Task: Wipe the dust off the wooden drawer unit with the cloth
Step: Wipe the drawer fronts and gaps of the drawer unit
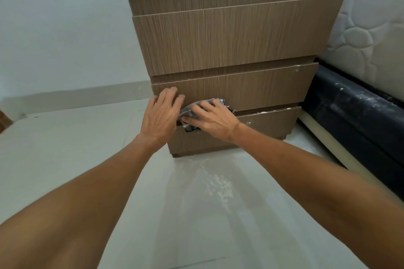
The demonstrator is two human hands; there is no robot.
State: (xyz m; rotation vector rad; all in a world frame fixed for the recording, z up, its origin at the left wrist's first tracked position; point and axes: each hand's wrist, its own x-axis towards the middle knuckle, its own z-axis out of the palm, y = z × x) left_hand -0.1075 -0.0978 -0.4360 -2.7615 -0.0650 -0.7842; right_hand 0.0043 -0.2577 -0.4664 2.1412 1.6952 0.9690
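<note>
Cloth (pixel 197 108) — crumpled, no clear axis

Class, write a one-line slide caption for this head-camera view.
Right hand presses a grey cloth along the wooden drawer unit's lower drawers; left hand steadies.

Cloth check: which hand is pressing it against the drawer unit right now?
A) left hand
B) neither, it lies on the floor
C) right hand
C: the right hand lies flat over the cloth at the lower drawer edges of the drawer unit, while the left hand rests bare on the drawer front beside it.
</note>
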